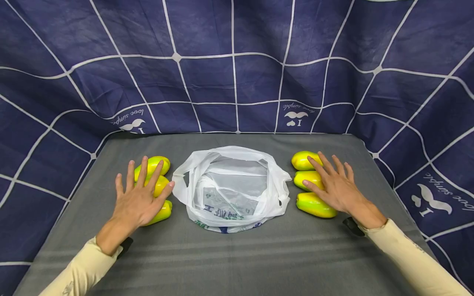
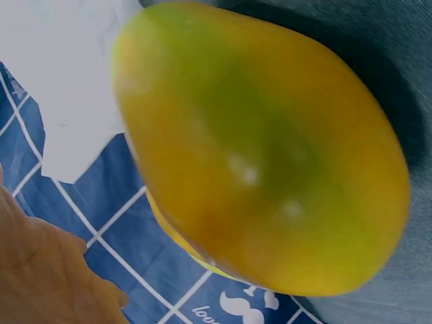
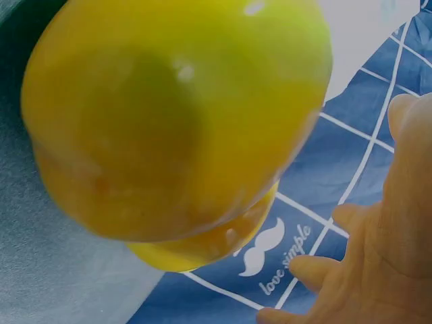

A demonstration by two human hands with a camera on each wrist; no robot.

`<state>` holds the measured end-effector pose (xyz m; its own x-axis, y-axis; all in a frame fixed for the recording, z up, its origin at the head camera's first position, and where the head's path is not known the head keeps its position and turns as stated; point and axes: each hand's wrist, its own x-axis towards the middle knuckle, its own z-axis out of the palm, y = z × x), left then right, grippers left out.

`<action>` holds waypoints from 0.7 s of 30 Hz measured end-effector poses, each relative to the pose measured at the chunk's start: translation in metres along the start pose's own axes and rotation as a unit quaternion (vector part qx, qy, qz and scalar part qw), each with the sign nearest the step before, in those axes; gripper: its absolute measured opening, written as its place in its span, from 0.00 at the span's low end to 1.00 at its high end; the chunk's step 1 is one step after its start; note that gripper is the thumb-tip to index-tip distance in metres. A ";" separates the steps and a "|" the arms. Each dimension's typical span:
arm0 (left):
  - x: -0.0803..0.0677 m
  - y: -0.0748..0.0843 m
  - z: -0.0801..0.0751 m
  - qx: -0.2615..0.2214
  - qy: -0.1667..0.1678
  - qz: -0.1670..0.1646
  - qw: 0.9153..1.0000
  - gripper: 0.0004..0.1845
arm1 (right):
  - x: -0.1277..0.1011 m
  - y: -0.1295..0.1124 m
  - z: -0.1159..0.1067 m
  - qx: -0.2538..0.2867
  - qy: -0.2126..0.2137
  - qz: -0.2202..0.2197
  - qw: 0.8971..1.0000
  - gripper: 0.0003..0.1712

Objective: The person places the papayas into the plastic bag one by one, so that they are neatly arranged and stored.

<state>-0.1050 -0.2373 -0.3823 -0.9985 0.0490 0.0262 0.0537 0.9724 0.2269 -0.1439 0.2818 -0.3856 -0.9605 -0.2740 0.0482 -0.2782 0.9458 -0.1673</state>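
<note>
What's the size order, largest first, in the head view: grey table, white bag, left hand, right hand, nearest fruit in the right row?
1. Grey table
2. White bag
3. Left hand and right hand: too alike to rank
4. Nearest fruit in the right row

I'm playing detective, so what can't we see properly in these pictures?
Left fruits: head view, partly behind left hand.
Right fruits: head view, partly behind right hand.
Bag: left wrist view, cut off by top and left edges.
Print: head view, too crumpled to read fully.
</note>
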 end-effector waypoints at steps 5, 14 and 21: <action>-0.001 0.006 -0.002 -0.006 0.007 0.012 1.000 0.41 | -0.001 -0.005 0.000 0.003 0.012 -0.011 1.000 0.44; 0.001 0.013 -0.004 -0.009 0.016 0.023 1.000 0.40 | -0.003 -0.015 0.005 0.026 0.022 -0.035 0.999 0.43; 0.001 0.015 -0.005 -0.005 0.016 0.025 1.000 0.40 | -0.004 -0.025 0.009 0.049 0.029 -0.044 0.997 0.42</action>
<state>-0.1056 -0.2232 -0.3744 -0.9936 0.0896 0.0689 0.1035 0.9665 0.2347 -0.1330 0.2579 -0.3906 -0.9317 -0.3416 0.1235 -0.3624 0.8965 -0.2549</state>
